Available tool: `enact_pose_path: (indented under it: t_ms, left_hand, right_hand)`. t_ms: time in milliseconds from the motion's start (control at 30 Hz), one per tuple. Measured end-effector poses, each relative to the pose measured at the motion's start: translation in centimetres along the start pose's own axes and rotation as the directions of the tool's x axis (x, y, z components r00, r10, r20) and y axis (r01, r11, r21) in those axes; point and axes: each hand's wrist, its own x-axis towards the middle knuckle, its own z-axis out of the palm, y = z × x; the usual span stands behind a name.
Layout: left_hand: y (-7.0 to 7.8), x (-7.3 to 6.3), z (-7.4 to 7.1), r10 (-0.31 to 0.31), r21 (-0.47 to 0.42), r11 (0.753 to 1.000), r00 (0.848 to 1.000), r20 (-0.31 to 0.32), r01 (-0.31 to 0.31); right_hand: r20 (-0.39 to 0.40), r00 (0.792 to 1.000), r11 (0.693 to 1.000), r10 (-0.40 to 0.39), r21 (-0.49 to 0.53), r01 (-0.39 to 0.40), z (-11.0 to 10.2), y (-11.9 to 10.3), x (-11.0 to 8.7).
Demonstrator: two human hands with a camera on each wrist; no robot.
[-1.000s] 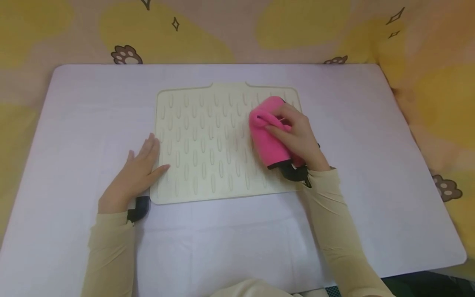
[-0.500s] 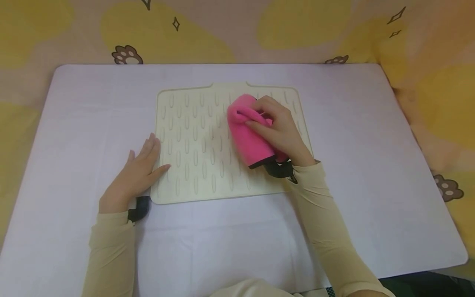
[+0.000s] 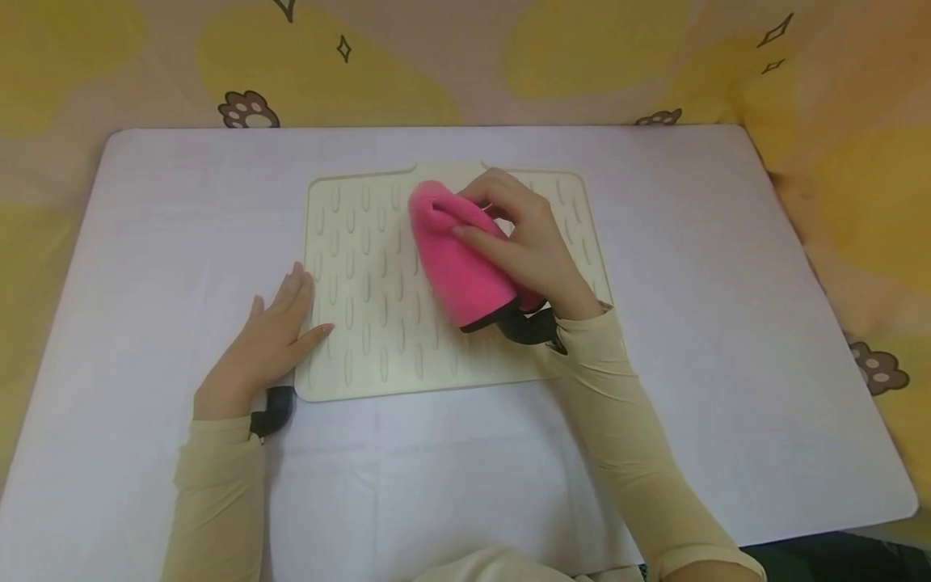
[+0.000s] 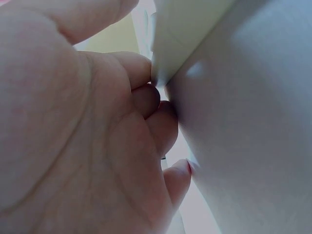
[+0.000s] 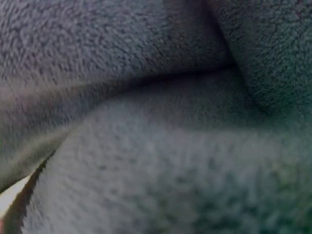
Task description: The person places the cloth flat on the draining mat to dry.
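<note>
Now right hand (image 3: 534,250) grips pink cloth (image 3: 458,267) mid-mat (image 3: 364,323); left hand (image 3: 265,347) flat on left edge.

mat (image 3: 378,323) on table (image 3: 727,323) | cloth (image 3: 458,267) on mat (right half) | left hand (image 3: 265,347) at mat's left edge

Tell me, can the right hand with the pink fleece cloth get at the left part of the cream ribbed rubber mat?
Probably yes. The right hand holds the pink fleece cloth mid-mat, and the ribbed surface to its left lies bare. Only the left hand, resting on the mat's left edge, covers a strip there.
</note>
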Motion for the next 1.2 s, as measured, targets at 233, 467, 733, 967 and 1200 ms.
enact_pose_path:
  t_ms: [233, 467, 733, 967, 1200]
  left_hand:
    - [-0.1, -0.1, 0.1, -0.002, -0.002, 1.0, 1.0, 0.002, 0.002]
    - [-0.1, -0.1, 0.0, 0.0, 0.002, 1.0, 1.0, 0.005, 0.0]
    - [-0.2, 0.0, 0.0, 0.004, 0.01, 1.0, 1.0, 0.0, -0.004]
    - [-0.2, 0.0, 0.0, -0.002, 0.006, 1.0, 1.0, 0.003, 0.002]
    - [0.0, -0.1, -0.1, 0.014, 0.005, 1.0, 1.0, -0.006, -0.014]
  right_hand:
    - [-0.022, 1.0, 0.984, -0.005, 0.178, 0.008, 0.1, -0.5, 0.4]
    - [-0.088, 0.972, 0.959, 0.219, 0.206, -0.197, -0.6, 1.8, -0.8]
    - [-0.154, 0.947, 0.957, 0.282, 0.117, -0.266, -1.9, 3.9, -2.3]
    - [0.022, 0.959, 0.959, 0.282, 0.013, -0.282, -0.6, 4.4, -2.7]
    - [0.104, 0.952, 0.958, 0.287, -0.031, -0.285, 1.2, 4.6, -3.3]
